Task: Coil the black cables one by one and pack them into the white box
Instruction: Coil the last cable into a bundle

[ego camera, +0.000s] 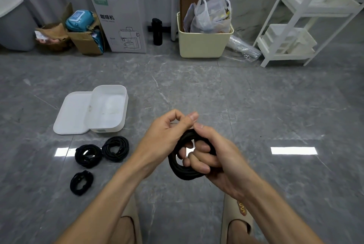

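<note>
The right hand (208, 153) holds a coiled black cable (182, 167) in mid-air, its fingers curled through the middle of the coil and its thumb lying over the top of the loops. The left hand (167, 131) meets it from the left, thumb and forefinger closed in a narrow pinch at the coil's upper edge; what the pinch holds is too small to make out, though it sits right where the cable's top passes. Both grips are tight, with no gap between fingers and cable.

Left of the hands, three more coiled cables (88, 156) lie on the grey floor (256, 106): two side by side and touching, a third (81, 182) nearer and apart from them. Just beyond the pair stands the white box (110, 108), open and with nothing black in it, its near edge close to the coils. Its lid (72, 113) lies flat against the box's left side, tucked partly under it.

Bare floor stretches to the right of the hands and between the hands and the box. Along the far wall stand a tall carton (120, 17), a cream bin (204, 43) stuffed with bags, and a white shelf rack (295, 27) at far right. The person's feet in sandals (239, 222) show at the near edge.
</note>
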`<move>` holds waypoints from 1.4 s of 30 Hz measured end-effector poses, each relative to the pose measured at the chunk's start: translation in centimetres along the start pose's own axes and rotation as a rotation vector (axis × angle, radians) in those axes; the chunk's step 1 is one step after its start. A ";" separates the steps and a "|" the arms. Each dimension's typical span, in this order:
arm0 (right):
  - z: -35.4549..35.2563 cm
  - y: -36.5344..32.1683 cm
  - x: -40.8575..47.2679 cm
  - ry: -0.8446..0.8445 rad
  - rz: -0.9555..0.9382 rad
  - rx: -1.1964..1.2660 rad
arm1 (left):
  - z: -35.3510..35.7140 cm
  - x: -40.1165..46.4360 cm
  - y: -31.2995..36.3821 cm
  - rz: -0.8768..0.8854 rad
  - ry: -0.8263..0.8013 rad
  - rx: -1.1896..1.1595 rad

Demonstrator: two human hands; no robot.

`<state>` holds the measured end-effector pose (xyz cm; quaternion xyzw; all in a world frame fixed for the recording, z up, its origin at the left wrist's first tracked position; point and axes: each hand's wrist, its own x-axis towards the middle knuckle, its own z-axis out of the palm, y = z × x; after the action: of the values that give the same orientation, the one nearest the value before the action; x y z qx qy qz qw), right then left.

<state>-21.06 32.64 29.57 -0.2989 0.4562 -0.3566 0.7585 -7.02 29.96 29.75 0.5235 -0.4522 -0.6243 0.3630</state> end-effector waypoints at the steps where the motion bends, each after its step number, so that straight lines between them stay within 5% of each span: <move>1: 0.1 0.0 -0.1 0.016 -0.007 0.016 | -0.2 0.0 -0.1 -0.015 -0.030 -0.020; 8: 0.0 -0.8 0.2 0.106 -0.073 0.179 | -0.8 0.1 -0.6 0.136 0.029 0.162; 14: -0.8 -0.6 0.7 0.152 -0.056 0.130 | -0.6 -0.6 -1.4 0.090 -0.189 0.343; 24: -1.5 -0.9 0.7 0.162 -0.060 0.035 | -0.5 -0.5 -0.3 -0.087 -0.061 0.115; 35: -1.0 -1.5 0.4 0.070 -0.026 -0.114 | -1.6 -0.1 -0.3 -0.203 -0.214 -0.049; 42: -1.2 -0.2 1.3 0.258 -0.088 -0.188 | -1.1 -0.2 -0.6 -0.142 -0.158 0.096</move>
<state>-21.78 31.29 28.65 -0.3401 0.5678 -0.3805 0.6458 -5.91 30.19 29.17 0.5199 -0.4706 -0.6654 0.2558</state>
